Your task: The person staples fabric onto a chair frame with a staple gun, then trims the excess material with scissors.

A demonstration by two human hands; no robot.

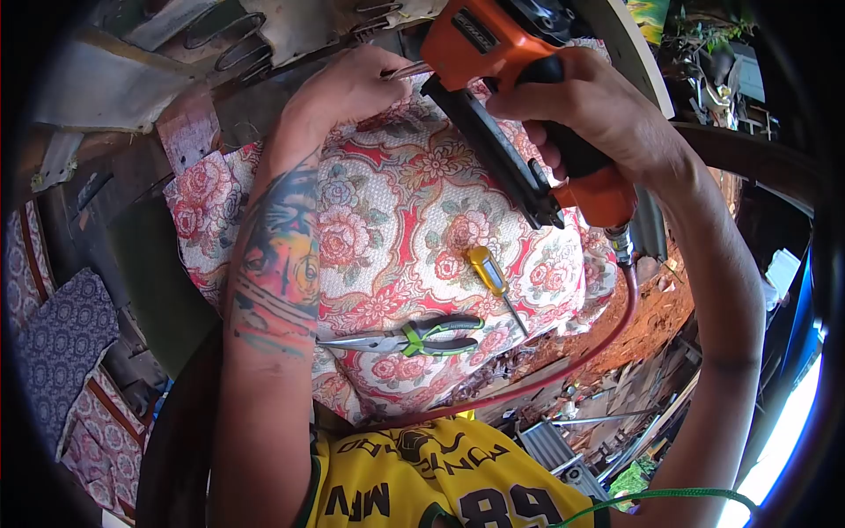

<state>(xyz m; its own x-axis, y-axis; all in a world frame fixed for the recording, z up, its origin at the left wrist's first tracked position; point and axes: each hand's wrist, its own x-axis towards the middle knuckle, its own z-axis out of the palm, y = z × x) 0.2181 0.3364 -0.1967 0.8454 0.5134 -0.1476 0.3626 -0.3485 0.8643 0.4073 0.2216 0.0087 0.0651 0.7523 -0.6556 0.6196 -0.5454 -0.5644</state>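
My right hand (598,110) grips the black handle of an orange pneumatic staple gun (502,53), whose nose points at the upper edge of a red and cream floral upholstered cushion (387,220). My left hand (352,84) presses the fabric down at that same edge, right beside the gun's nose. A red air hose (607,339) runs from the gun's base down toward my body. Lying on the cushion are green-handled pliers (414,337) and a yellow-handled screwdriver (491,275).
Metal springs and a bare wooden frame (246,40) sit above the cushion. Patterned blue and red fabric pieces (62,343) lie at the left. Scrap metal and red dirt (616,396) are at the lower right. A green cord (669,497) crosses my yellow shirt.
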